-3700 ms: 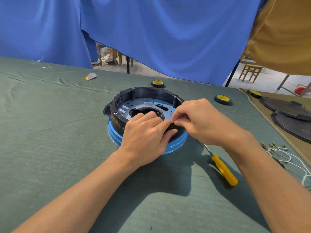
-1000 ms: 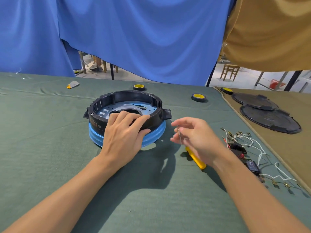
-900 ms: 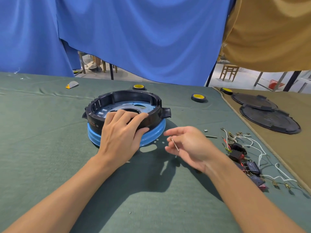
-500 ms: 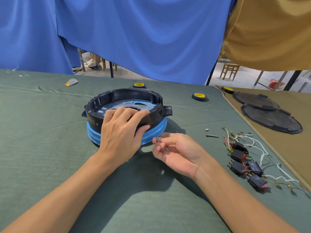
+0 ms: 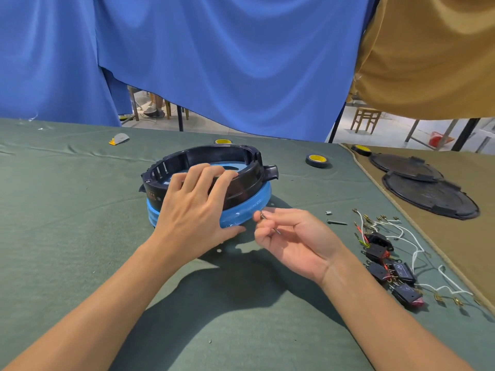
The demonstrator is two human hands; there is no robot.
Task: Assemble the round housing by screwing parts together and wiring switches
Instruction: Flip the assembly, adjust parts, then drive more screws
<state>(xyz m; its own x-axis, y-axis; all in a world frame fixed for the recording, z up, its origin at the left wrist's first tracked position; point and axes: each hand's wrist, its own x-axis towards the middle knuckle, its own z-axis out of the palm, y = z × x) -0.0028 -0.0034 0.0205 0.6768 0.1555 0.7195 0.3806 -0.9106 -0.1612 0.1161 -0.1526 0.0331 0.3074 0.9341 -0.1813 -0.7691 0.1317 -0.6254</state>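
The round housing (image 5: pixel 241 180), a black ring on a blue base, sits mid-table, its near side lifted. My left hand (image 5: pixel 195 210) grips its near rim, fingers hooked over the black edge and thumb under the blue base. My right hand (image 5: pixel 292 236), palm up just right of the blue base, pinches a small metal screw (image 5: pixel 269 223) between thumb and fingertips. A cluster of black switches (image 5: pixel 388 266) with white and coloured wires (image 5: pixel 417 250) lies to the right.
A loose long screw (image 5: pixel 337 222) and a small metal bit (image 5: pixel 329 213) lie right of the housing. Rolls of black-and-yellow tape (image 5: pixel 317 160) sit behind. Two black round lids (image 5: pixel 428 196) rest on the tan cloth at right. Blue curtains hang behind the table.
My right hand brought the screw leftward to the housing's blue base. My left hand has tipped the housing's near side up. The camera view dropped lower, and the yellow screwdriver is out of sight.
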